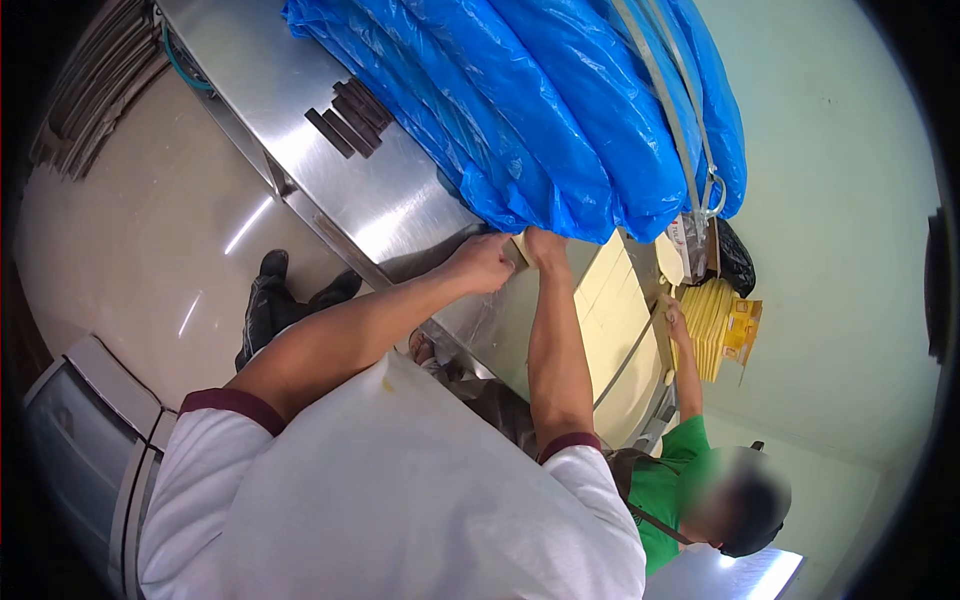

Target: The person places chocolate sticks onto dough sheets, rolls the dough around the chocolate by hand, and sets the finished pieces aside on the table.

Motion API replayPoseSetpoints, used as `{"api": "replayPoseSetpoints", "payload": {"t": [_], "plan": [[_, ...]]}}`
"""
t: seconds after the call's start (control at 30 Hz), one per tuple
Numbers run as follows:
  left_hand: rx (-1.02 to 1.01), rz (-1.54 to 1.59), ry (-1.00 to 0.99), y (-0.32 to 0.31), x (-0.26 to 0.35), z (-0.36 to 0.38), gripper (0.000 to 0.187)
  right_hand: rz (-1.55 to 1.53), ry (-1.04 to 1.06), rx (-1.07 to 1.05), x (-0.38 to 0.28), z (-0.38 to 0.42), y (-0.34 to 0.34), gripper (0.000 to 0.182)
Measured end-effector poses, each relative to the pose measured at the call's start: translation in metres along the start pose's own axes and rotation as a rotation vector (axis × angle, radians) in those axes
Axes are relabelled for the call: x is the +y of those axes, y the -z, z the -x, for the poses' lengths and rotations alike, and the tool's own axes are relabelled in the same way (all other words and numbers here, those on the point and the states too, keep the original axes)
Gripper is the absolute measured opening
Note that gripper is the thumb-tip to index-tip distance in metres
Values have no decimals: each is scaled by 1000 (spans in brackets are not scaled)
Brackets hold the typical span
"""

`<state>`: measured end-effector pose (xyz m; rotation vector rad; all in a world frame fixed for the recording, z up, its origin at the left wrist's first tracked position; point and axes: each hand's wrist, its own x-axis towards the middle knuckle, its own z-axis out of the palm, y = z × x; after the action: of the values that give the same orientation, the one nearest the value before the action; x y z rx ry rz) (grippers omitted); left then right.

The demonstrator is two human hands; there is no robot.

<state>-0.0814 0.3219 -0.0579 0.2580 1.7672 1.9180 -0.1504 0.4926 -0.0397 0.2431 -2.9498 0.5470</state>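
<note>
Fingers, left hand (pixel 485 264): bent, beside a yellow piece (pixel 523 250); whether gripping it, cannot tell; fingers, right hand (pixel 546 247): largely hidden at the edge of the blue plastic (pixel 540 110); spread and hold cannot be told.
Hazards, head view, by judgement: plastic could snag the right fingers or brush the piece, its folds lying right against that hand; uneven pressure from two hands so near each other could dent or bend the piece, should it be soft; a sideways swing of the right forearm could disturb the yellow strips (pixel 612 320) just beside it.
Piece: between the hands, at the plastic's edge; whether on the metal surface (pixel 270 80) or lifted, unclear; pale yellow, narrow in its visible part, ends hidden; colour close to the strips.
</note>
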Motion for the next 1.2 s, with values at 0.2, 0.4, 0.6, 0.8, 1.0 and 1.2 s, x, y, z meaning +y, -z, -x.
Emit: {"api": "replayPoseSetpoints", "payload": {"t": [0.2, 0.4, 0.6, 0.8, 1.0, 1.2], "plan": [[-5, -47, 11, -1, 0, -3, 67, 93, 17, -1, 8, 0, -3, 41], [-2, -44, -21, 1, 1, 1, 67, 36, 29, -44, -9, 0, 17, 40], [-58, 26, 55, 5, 10, 4, 66, 234, 93, 68, -21, 15, 0, 40], [-79, 28, 57, 9, 16, 4, 64, 248, -113, -55, 2, 9, -7, 61], [-87, 79, 75, 10, 13, 6, 66, 240, -223, -256, 0, 8, 9, 73], [-84, 12, 60, 9, 13, 7, 67, 264, -183, -253, -5, 15, -2, 82]]}}
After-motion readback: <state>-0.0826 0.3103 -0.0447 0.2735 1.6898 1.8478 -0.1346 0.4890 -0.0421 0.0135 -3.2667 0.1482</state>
